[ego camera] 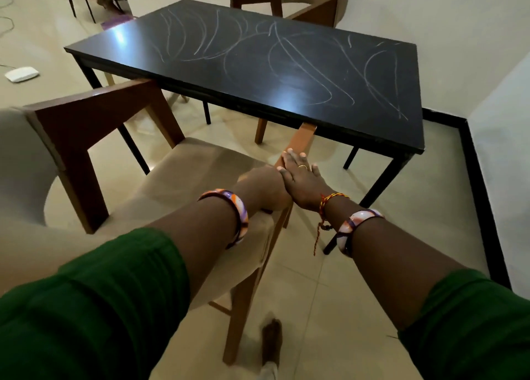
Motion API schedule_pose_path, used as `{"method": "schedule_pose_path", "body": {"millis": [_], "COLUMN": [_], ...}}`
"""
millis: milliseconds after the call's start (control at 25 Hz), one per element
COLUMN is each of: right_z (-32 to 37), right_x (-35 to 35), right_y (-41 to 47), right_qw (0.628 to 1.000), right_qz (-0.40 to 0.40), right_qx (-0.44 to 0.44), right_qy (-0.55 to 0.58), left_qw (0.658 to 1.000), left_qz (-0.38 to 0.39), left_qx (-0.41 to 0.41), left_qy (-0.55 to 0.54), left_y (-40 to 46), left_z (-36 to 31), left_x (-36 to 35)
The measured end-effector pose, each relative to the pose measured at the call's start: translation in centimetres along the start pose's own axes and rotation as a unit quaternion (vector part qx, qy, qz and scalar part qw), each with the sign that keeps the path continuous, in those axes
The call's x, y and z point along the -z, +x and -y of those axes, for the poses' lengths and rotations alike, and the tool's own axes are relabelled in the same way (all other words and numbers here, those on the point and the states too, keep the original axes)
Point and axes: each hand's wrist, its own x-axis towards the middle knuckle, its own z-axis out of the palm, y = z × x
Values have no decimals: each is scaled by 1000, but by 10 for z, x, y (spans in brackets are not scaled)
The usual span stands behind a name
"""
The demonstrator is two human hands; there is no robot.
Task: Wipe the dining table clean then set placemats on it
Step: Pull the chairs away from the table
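Floor: glossy cream square tiles (329,302), soft reflections. Plain off-white wall (430,15) across the upper right, black skirting strip (476,196) along its base on the right. Beige-upholstered armchair with brown wooden frame (94,161) at lower left; a second armchair of the same kind (301,1) at top centre. Small flat white device (21,74) on the floor at the left edge, thin cables near it. Dim warm light.

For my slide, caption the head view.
Both hands on a chair's wooden arm beside the chalk-scribbled black dining table.
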Motion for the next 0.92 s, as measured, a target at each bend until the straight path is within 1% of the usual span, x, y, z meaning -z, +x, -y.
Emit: {"method": "schedule_pose_path", "body": {"millis": [120,320,440,560,640,680,720,800,840,920], "right_z": [-19,-46,-64,-77,-93,-107,-125,-167,-191,-243], "right_x": [14,37,45,55,68,77,86,107,117,139], "right_y": [32,76,101,116,117,116,113,106,103,100], "right_qw": [1000,996,994,993,983,973,962,948,941,933], "right_qz": [18,39,52,53,44,29,9,-43,-62,-91], "right_qx": [17,49,55,56,83,110,143,189,199,200], "right_qy": [-7,-58,-73,-91,-158,-202,-233,-254,-266,-285], "left_qw": [999,998,998,998,997,996,992,984,980,970], "left_qz": [28,55,42,35,25,-7,-51,-140,-162,-169], "left_qx": [18,6,2,45,59,55,43,-12,-54,-147], "left_qy": [-1,35,36,19,41,75,109,114,100,98], "left_y": [36,85,108,121,127,133,141,167,183,213], "left_z": [-6,-17,-25,-33,-40,-47,-56,-85,-106,-154], "left_x": [8,22,28,33,35,35,35,37,38,38]}}
